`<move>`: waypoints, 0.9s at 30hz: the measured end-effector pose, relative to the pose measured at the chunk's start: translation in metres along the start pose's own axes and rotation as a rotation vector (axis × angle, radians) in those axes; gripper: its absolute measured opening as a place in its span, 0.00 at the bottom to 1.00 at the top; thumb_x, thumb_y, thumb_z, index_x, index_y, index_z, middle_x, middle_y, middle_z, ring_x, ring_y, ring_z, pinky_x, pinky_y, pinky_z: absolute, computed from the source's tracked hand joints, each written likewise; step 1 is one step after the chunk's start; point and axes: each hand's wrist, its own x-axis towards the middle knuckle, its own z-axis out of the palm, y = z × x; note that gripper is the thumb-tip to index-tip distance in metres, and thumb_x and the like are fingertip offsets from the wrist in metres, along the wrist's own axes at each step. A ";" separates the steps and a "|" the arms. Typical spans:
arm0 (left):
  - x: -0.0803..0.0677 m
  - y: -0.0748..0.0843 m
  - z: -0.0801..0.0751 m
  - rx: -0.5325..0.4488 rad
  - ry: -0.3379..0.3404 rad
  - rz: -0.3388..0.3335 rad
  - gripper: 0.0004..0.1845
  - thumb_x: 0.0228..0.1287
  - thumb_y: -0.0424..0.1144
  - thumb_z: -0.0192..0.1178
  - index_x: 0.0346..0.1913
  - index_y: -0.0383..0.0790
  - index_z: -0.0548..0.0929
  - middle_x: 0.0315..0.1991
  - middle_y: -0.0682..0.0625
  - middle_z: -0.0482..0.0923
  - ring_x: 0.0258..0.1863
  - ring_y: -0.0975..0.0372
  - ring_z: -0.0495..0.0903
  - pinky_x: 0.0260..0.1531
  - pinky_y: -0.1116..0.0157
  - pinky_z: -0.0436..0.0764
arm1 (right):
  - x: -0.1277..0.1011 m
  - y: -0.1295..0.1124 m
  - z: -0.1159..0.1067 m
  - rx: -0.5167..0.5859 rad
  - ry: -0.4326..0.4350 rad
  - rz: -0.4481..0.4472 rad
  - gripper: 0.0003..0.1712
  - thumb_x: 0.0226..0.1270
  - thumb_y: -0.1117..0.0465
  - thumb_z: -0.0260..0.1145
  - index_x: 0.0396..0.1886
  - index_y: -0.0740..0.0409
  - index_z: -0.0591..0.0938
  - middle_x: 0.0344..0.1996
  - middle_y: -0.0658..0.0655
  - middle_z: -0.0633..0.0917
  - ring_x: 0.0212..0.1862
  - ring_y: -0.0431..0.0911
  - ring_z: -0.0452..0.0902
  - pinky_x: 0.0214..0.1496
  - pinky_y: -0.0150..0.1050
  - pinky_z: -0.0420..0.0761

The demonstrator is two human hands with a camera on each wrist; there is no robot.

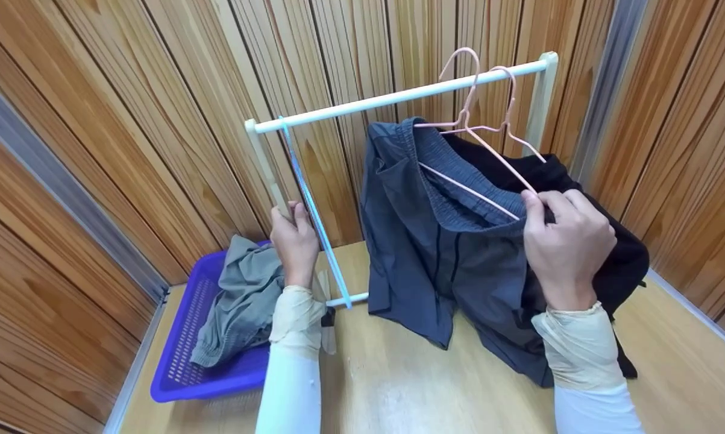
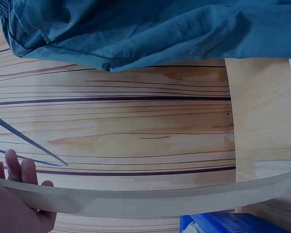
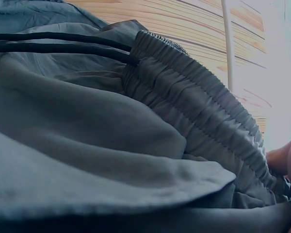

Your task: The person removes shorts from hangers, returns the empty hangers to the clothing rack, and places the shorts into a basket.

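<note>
Dark grey shorts (image 1: 401, 241) hang from a pink hanger (image 1: 466, 114) hooked over the white rail (image 1: 386, 100) of a clothes rack. My right hand (image 1: 567, 241) pinches the waistband's right side together with the hanger's corner. The gathered waistband (image 3: 199, 102) and two black drawstrings (image 3: 63, 48) fill much of the right wrist view, where only the edge of that hand shows. On the rack's left side, my left hand (image 1: 296, 244) grips the pale upright post (image 2: 111, 203). A blue hanger (image 1: 307, 191) dangles from the rail beside that hand, bearing no clothing.
Behind the shorts, a black garment (image 1: 627, 253) hangs on a second pink hanger (image 1: 512, 99). At left, a purple basket (image 1: 163, 389) holds a grey-green garment (image 1: 247, 295). Wood-panelled walls (image 1: 181, 120) stand close behind and beside the wooden table (image 1: 398, 386).
</note>
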 end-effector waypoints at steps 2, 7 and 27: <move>-0.001 -0.001 0.000 0.000 -0.002 -0.003 0.13 0.81 0.42 0.57 0.54 0.34 0.79 0.44 0.36 0.89 0.47 0.44 0.87 0.52 0.46 0.81 | -0.002 0.001 -0.001 0.015 -0.002 0.001 0.16 0.72 0.53 0.72 0.32 0.61 0.92 0.24 0.65 0.85 0.26 0.63 0.80 0.27 0.47 0.63; -0.004 -0.004 -0.001 -0.006 0.011 -0.011 0.14 0.79 0.41 0.60 0.55 0.33 0.80 0.49 0.34 0.89 0.50 0.42 0.88 0.53 0.45 0.81 | -0.008 0.005 -0.002 0.045 -0.047 0.004 0.15 0.72 0.53 0.73 0.32 0.61 0.92 0.23 0.64 0.86 0.25 0.59 0.78 0.29 0.36 0.59; -0.011 -0.017 -0.008 -0.031 0.019 -0.007 0.16 0.75 0.35 0.62 0.58 0.28 0.80 0.39 0.35 0.84 0.41 0.45 0.84 0.49 0.50 0.80 | -0.038 0.035 -0.006 0.176 -0.157 -0.028 0.09 0.64 0.60 0.79 0.27 0.61 0.92 0.19 0.60 0.85 0.27 0.23 0.58 0.32 0.21 0.54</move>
